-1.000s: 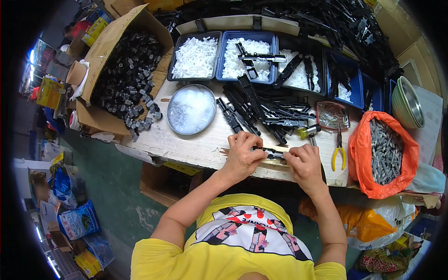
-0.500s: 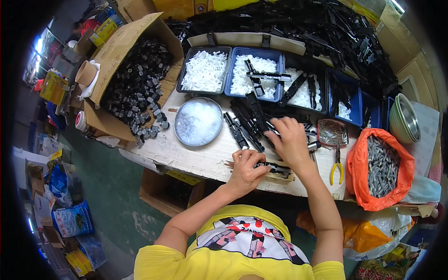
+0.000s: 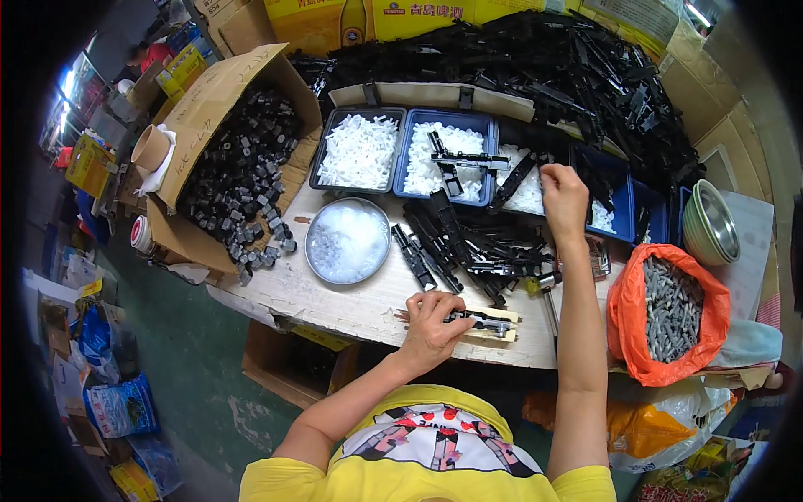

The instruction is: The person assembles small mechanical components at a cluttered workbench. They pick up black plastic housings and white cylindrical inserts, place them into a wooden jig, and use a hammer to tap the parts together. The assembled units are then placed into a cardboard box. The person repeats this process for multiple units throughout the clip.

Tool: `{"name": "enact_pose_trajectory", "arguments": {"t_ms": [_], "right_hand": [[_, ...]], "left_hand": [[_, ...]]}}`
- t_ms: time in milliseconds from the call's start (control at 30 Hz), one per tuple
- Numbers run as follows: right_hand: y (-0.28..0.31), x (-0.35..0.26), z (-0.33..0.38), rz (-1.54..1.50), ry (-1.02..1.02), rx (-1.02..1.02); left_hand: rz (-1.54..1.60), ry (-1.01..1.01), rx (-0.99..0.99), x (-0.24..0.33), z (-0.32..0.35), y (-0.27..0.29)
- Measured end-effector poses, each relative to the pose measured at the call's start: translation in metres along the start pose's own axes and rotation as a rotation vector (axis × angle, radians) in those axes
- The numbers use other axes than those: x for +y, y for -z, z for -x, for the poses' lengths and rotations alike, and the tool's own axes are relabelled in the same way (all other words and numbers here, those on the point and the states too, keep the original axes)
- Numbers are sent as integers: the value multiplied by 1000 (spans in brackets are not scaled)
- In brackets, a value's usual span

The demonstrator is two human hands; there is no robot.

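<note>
My left hand [image 3: 429, 336] presses its closed fingers on a long black plastic part [image 3: 477, 321], which lies in a pale wooden block [image 3: 505, 336] near the table's front edge. Farther off, my right hand [image 3: 565, 199] reaches over the bin of small white plastic pieces [image 3: 525, 197]. Its fingertips are drawn together at the bin's right side; whatever they hold is hidden. Between the hands lies a heap of similar black parts [image 3: 456, 238]. A hammer-like tool [image 3: 548, 281] rests just right of that heap, partly behind my right forearm.
White pieces fill two more bins [image 3: 360, 151] [image 3: 420, 186]. A round metal dish [image 3: 348, 241] stands left of the heap. An orange bag [image 3: 623, 314] of grey pieces and stacked bowls [image 3: 698, 230] are at right. A carton [image 3: 196, 138] spills black blocks [image 3: 251, 180] at left.
My right hand has moved away from the block, up and to the right, to the white-piece bin. My left hand stays at the black part. The whole view has shifted slightly.
</note>
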State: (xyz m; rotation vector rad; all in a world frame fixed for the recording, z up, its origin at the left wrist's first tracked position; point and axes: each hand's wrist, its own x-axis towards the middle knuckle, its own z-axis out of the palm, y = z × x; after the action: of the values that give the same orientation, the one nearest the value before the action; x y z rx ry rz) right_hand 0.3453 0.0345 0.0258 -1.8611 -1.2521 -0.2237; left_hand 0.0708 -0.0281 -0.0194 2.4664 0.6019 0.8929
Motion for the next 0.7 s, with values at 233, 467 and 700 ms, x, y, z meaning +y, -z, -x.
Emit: {"name": "enact_pose_trajectory", "arguments": {"t_ms": [233,467,700], "right_hand": [[32,-5,30,-123,47,-201],[50,-41,74,200,241,-740],[73,-33,71,270,196,-542]], "left_hand": [[24,13,-19,-1,0,1],[17,13,-13,-1,2,0],[8,3,-41,-1,-1,3]]}}
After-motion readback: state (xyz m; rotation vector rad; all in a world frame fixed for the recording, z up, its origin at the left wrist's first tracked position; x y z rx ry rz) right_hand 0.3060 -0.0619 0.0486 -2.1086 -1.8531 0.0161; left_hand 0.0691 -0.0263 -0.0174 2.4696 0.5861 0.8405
